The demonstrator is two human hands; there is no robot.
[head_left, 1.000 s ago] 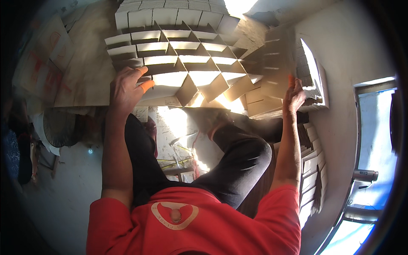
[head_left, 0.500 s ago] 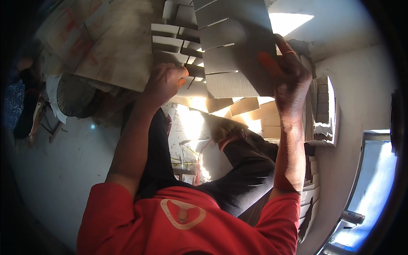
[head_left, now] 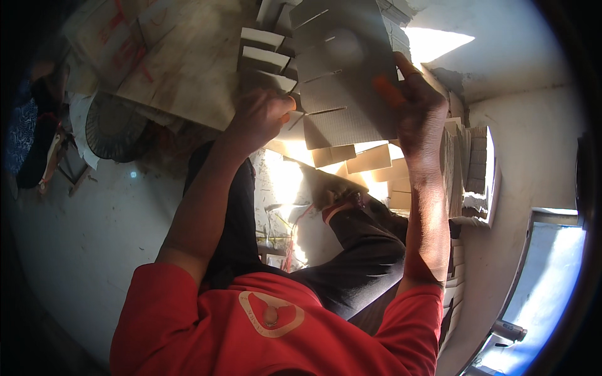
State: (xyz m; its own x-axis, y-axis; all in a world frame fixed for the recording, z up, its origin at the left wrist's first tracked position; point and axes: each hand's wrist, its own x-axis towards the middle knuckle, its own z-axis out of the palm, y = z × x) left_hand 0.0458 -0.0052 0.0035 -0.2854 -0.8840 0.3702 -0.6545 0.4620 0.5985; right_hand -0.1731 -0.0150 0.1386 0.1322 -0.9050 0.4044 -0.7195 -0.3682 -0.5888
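Note:
My right hand (head_left: 421, 106) grips a slotted cardboard sheet (head_left: 351, 94) by its right edge, thumb across the near face and fingers along the edge. Several slots run in from the sheet's left side, which faces a partly assembled grid of cardboard divider strips (head_left: 266, 57). At the near end of that grid, my left hand (head_left: 260, 119) is closed, its fingertips pinched at the strips. Orange coverings show on fingers of both hands. The sheet overlaps part of the grid, so whether the slots are engaged cannot be made out.
A wooden board (head_left: 194, 69) lies at the left beside the grid. Loose cardboard pieces (head_left: 370, 160) lie in sunlight below the sheet, and stacked cardboard (head_left: 461, 156) stands by the right wall. A round ribbed object (head_left: 111, 125) is far left; a blue door (head_left: 542, 288) is at right.
The view has shifted a little. The slotted sheet has tilted and moved slightly up and toward the grid, with my right hand moving left along with it. My left hand stays pinched by the strips.

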